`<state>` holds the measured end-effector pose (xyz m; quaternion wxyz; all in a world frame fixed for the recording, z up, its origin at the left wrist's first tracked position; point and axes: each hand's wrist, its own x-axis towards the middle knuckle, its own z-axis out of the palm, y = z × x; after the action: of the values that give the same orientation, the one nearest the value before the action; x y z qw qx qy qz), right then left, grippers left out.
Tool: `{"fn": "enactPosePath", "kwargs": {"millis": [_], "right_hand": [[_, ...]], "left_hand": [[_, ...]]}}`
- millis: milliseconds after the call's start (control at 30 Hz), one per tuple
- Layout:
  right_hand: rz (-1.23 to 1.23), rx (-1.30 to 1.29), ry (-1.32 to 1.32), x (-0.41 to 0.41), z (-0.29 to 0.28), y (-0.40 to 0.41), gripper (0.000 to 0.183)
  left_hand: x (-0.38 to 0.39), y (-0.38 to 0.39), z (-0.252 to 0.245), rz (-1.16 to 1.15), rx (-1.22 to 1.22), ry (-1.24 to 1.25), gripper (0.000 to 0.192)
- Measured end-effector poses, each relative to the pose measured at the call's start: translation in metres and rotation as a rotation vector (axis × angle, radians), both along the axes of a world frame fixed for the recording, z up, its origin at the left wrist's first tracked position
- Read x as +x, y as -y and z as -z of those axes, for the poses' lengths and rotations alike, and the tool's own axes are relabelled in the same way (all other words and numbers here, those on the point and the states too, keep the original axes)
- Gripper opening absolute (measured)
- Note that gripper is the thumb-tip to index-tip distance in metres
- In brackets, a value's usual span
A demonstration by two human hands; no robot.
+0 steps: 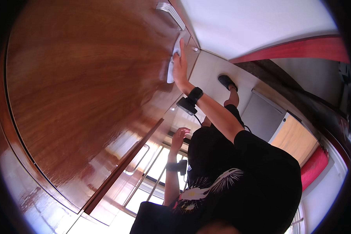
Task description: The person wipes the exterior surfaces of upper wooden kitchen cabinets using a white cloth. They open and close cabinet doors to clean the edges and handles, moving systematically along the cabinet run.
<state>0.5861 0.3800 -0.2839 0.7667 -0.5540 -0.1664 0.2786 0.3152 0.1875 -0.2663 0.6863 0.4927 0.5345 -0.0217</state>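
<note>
My right hand (180,68) presses a pale grey-white cloth (170,71) against a glossy brown wood-grain door panel (84,82). The thumb and fingers lie spread along the cloth, just below a ribbed silver metal handle (172,14). A black strap with a small device (188,105) sits on that wrist. Raised in front of my body, my left hand (180,137) is empty, its fingers loosely bent and apart from the panel. Its wrist also carries a strapped black device (181,166).
A dark brown wooden strip (122,166) projects along the panel's lower side. Bright barred windows (156,172) lie beyond my left arm. My foot in a black shoe (226,80) stands on the light floor (209,70). A grey panel (263,112) and a red cushion (316,166) are at the right.
</note>
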Motion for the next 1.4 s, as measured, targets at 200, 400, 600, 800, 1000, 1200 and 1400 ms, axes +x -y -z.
{"fn": "enactPosePath", "kwargs": {"millis": [200, 400, 600, 800, 1000, 1200, 1400], "right_hand": [[-0.135, -0.266, -0.724, 0.000, 0.043, 0.009, 0.061], [-0.030, -0.045, 0.014, 0.013, -0.008, -0.004, 0.060], [-0.018, -0.189, -0.512, 0.046, 0.041, -0.018, 0.060], [-0.062, -0.091, -0.164, 0.048, 0.013, -0.007, 0.065], [0.071, -0.169, -0.080, 0.057, 0.012, -0.026, 0.063], [-0.010, -0.154, -0.513, 0.073, 0.056, -0.022, 0.058], [0.109, -0.074, 0.405, 0.069, 0.005, -0.022, 0.062]], "left_hand": [[0.009, -0.020, -0.004, 0.005, -0.026, 0.000, 0.033], [0.012, -0.037, -0.005, 0.029, -0.038, -0.017, 0.031], [0.008, -0.045, -0.008, 0.009, -0.015, -0.024, 0.034], [0.020, -0.051, -0.011, 0.062, -0.051, -0.040, 0.033], [0.034, -0.059, -0.016, 0.147, 0.024, -0.023, 0.037], [0.043, -0.056, -0.015, 0.146, -0.017, -0.010, 0.036], [0.044, -0.061, -0.024, 0.127, 0.032, -0.023, 0.035]]}}
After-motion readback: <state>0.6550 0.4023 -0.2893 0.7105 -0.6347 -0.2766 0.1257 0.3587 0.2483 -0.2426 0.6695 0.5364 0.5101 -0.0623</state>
